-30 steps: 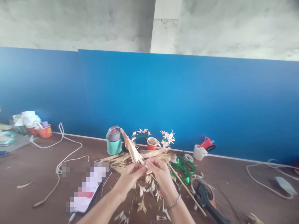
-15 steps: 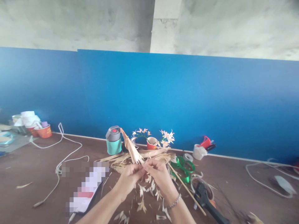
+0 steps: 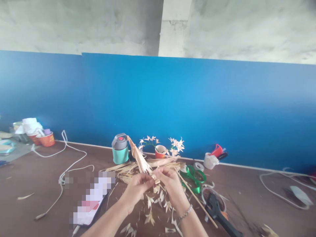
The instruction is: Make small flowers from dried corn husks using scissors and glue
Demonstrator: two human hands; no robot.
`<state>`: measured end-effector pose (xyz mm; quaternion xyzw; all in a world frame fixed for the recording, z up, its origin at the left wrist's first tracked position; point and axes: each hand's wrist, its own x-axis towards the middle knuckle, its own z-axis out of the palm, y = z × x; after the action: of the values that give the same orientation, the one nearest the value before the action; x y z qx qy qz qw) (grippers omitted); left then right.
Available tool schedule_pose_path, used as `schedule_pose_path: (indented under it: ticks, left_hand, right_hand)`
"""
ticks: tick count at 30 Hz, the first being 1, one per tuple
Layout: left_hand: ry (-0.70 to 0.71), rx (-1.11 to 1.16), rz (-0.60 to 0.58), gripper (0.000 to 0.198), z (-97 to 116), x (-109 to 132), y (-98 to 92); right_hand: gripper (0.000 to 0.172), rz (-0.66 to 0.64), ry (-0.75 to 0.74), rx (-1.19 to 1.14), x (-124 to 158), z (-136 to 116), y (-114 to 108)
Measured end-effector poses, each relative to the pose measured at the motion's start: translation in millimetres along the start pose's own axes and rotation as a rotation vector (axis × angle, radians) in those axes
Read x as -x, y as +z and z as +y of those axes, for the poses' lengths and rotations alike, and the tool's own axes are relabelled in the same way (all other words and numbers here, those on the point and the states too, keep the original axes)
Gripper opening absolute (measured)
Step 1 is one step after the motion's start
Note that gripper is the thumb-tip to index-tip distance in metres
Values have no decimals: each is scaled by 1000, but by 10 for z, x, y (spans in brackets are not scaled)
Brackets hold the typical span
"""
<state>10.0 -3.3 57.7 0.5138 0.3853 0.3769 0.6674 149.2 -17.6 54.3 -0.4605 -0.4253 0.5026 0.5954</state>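
Note:
My left hand and my right hand meet above the brown table, fingertips pinched together on a dried straw-coloured husk leaf that sticks up and to the left from them. A pile of the same dried husk strips lies just behind the hands. Small cut husk petals are scattered on the table under my wrists. A thin wooden stick runs diagonally past my right wrist, which wears a bracelet.
A teal flask with a grey lid and a red cup of small husk flowers stand by the blue wall. Green ribbon, tape rolls, a black glue gun lie right. White cables and red cups lie left.
Both hands have stayed pinched on the husk leaf; the fingers shifted only slightly, the right hand a touch higher and further right than half a second ago.

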Motion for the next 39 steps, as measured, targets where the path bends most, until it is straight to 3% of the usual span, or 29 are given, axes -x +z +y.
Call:
schedule_pose_path:
  ticks: [5, 12, 19, 29, 34, 39]
  left_hand:
    - [-13, 19, -23, 32, 32, 27, -8]
    - [-20, 32, -14, 34, -80, -57, -34]
    - [61, -75, 78, 33, -11, -21, -23]
    - [28, -14, -99, 39, -27, -39, -72]
    - [-18, 29, -141, 34, -46, -30, -106]
    - [-105, 267, -245, 27, -75, -42, -136]
  right_hand:
    - [30, -108, 72, 67, 4, -31, -1]
    - [24, -2, 34, 154, -19, 2, 12]
    - [25, -24, -34, 100, 0, 36, 51]
    - [26, -19, 18, -11, 21, -5, 80]
    - [26, -98, 15, -74, 29, -14, 78]
    - [33, -89, -7, -61, 36, -19, 60]
